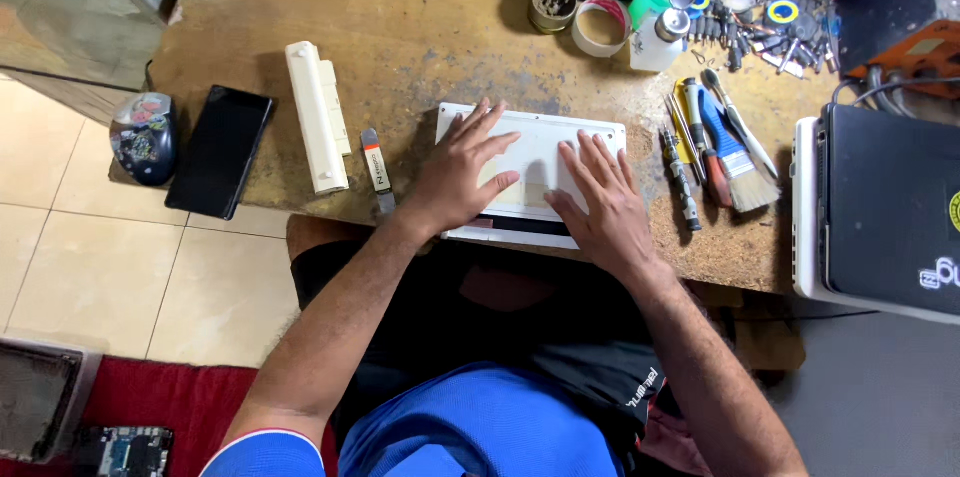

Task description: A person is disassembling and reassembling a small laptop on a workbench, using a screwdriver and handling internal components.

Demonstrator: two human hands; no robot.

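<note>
Small white laptop (530, 175) lies shut at the near edge of the tabletop (420, 37), both hands flat on it. Left hand (462, 172) and right hand (598, 205): grip spread, fingers splayed, pinching nothing. To work this well, I'd keep palm pressure even so the case doesn't slide off the edge. White battery pack (318, 115) sits left of the laptop, brush (738, 159) and screwdrivers (690, 152) right of it.

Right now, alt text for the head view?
Both hands, left hand and right hand, press flat on a small white laptop at the edge of a worn wooden workbench. A white battery pack and black phone lie left; a brush and screwdrivers lie right.
</note>
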